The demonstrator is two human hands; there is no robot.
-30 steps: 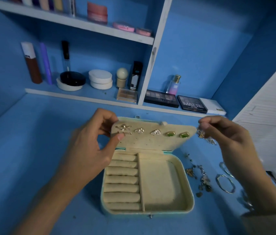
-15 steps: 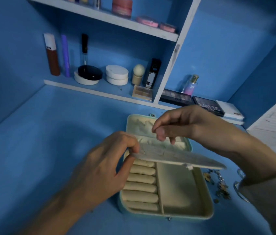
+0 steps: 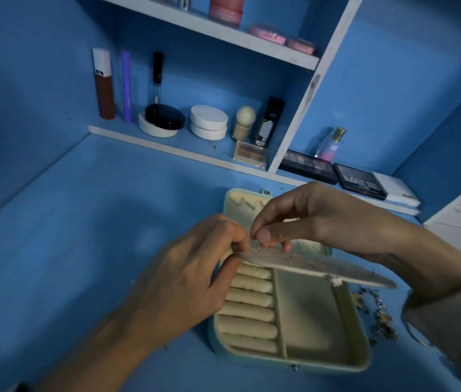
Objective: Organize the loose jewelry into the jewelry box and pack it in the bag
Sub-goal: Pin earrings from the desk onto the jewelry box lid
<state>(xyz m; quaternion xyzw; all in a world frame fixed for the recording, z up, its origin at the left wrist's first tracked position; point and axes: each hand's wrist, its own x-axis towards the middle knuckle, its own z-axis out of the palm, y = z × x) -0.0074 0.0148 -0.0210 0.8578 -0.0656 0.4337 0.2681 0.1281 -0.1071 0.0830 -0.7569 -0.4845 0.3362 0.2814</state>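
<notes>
Blue desk [image 3: 110, 222]: left hand [image 3: 187, 278] still pinches the flap [image 3: 322, 267]; right hand [image 3: 317, 219] now pinches an earring [image 3: 259, 248] against it.

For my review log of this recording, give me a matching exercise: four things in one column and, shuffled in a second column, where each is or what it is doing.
1 left hand
2 right hand
3 loose jewelry
4 pink jar

A on the upper shelf
B lying right of the jewelry box
C pinches a small pin over the panel
D grips the panel's left edge

Pairs: 1-D, 2-C, 3-B, 4-A
</notes>
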